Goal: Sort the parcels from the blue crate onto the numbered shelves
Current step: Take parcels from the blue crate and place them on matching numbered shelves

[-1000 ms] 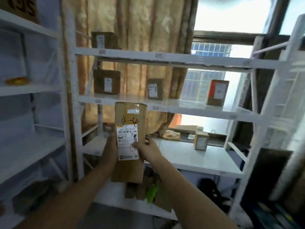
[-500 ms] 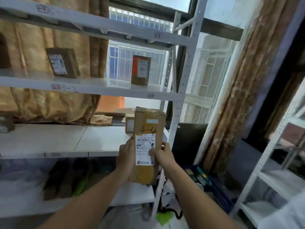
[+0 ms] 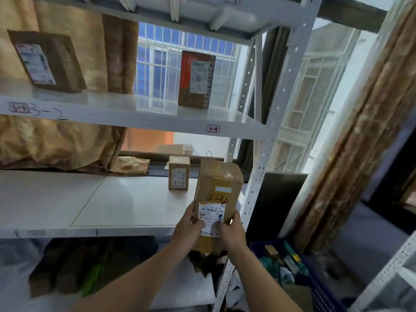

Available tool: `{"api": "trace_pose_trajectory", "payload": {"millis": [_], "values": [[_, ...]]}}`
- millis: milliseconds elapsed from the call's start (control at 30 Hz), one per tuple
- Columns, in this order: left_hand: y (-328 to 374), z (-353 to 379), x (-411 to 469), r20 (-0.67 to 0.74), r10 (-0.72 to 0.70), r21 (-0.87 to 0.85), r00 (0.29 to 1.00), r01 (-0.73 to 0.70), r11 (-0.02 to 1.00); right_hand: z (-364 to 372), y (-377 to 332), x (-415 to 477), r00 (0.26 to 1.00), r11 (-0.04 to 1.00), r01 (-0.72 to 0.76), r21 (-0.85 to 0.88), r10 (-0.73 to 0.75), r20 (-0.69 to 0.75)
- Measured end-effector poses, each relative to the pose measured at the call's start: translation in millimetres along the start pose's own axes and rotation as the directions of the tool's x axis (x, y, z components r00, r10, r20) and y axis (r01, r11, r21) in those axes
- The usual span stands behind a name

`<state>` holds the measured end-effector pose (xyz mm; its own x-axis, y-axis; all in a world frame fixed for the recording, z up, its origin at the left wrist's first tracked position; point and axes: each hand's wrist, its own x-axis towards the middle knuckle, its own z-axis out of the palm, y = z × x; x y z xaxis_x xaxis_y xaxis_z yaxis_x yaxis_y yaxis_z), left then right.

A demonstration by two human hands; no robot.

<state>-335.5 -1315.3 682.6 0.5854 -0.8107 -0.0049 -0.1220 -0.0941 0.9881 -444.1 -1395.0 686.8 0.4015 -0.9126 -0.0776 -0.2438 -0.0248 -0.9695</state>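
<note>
While the left hand (image 3: pixel 188 228) and right hand (image 3: pixel 231 230) curl fingers round the "4-4" parcel (image 3: pixel 217 199), it stands tilted over the shelf (image 3: pixel 112 206) near its front right corner.

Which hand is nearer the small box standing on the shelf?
Left. The left hand grips the held parcel below the small box; the right hand grips its far side.

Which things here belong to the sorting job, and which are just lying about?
Job: big 4-4 parcel, gripped by left hand and right hand; small 4-4 parcel on the white shelf; blue crate; 3-4 tag.
Lying about: gold curtain; blurred packaging under the shelf.
</note>
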Motion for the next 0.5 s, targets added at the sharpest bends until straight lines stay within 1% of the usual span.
{"api": "trace_pose_trajectory", "payload": {"millis": [133, 233, 367, 500], "values": [[-17.0, 6.6, 65.0, 0.015, -0.018, 0.012, 1.0, 0.018, 1.0, 17.3, 14.5, 82.4, 1.0, 1.0, -0.014, -0.028, 0.013, -0.013], [-33.8, 6.6, 117.1, 0.014, -0.026, 0.03, 1.0, 0.026, 0.999, 30.9, 26.0, 131.6, 1.0, 1.0, 0.008, -0.029, -0.008, -0.002], [-58.0, 11.5, 187.8, 0.052, -0.033, -0.051, 0.998, 0.036, 0.998, 41.7, 42.9, 197.5, 1.0, 0.999, 0.018, -0.047, -0.017, 0.011], [-68.6, 27.5, 238.3, 0.063, 0.049, -0.122, 0.997, -0.041, 0.992, 47.6, 62.1, 263.7, 0.999, 0.997, 0.03, -0.066, -0.031, -0.009]]}}
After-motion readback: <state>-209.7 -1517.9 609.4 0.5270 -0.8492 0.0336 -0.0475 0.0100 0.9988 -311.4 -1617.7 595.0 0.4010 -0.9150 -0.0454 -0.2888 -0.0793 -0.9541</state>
